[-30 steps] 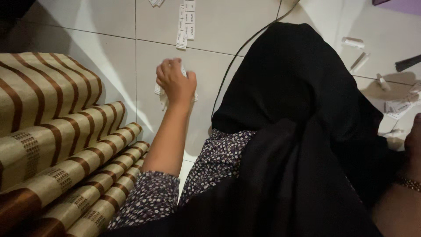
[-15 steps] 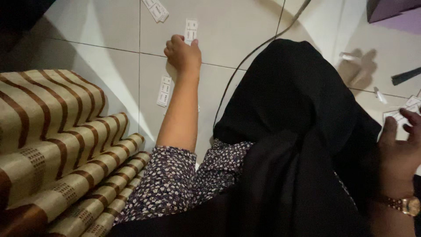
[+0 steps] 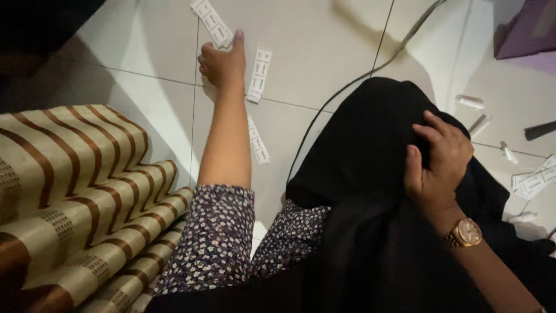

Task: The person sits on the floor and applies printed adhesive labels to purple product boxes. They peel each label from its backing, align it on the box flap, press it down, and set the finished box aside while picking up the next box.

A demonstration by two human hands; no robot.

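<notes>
Left hand (image 3: 223, 64) stretched over glossy tile floor (image 3: 324, 40), fingertips touching a flat white strip (image 3: 212, 23) (grip unclear); right hand (image 3: 437, 159) loosely curled on soft black cloth (image 3: 359, 150).

I see a short dark sleeve (image 3: 217, 232) with a small pale floral print on the left arm, a black cloth (image 3: 370, 191) draped over the front, and a gold round-faced wristwatch (image 3: 465, 233) on the right wrist.
</notes>
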